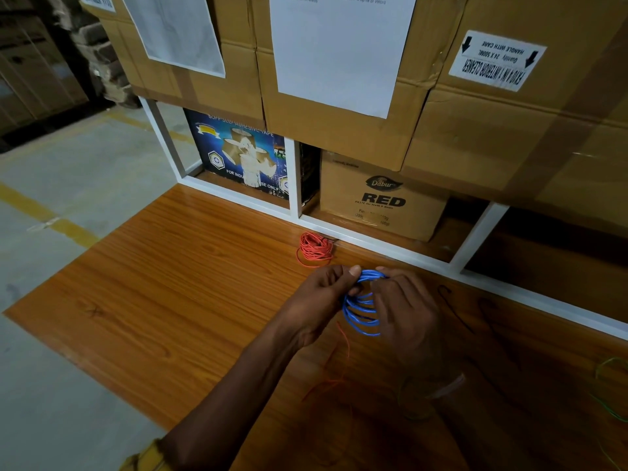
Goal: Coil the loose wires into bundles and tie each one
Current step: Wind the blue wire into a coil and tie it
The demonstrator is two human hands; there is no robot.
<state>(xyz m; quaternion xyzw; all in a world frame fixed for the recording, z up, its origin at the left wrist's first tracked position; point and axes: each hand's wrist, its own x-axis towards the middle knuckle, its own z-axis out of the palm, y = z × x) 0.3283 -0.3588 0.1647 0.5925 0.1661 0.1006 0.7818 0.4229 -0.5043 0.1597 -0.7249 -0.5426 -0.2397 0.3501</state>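
A coil of blue wire [361, 312] hangs between both hands above the wooden table [190, 290]. My left hand [323, 297] pinches the top of the coil from the left, thumb on the strands. My right hand [406, 312] grips the coil from the right, fingers curled round its loops. A coiled red wire bundle [315, 249] lies on the table just beyond the hands, near the white shelf frame. A loose thin red wire [343, 355] trails on the table under my left forearm. Loose green wire [610, 392] lies at the far right edge.
A white shelf frame [373, 239] borders the table's far side, holding a cardboard box marked RED [384, 202] and a blue tape box [241, 154]. Large cardboard boxes [339, 96] stack above. Black wires [455, 307] lie on the table at right. Concrete floor [68, 185] lies left.
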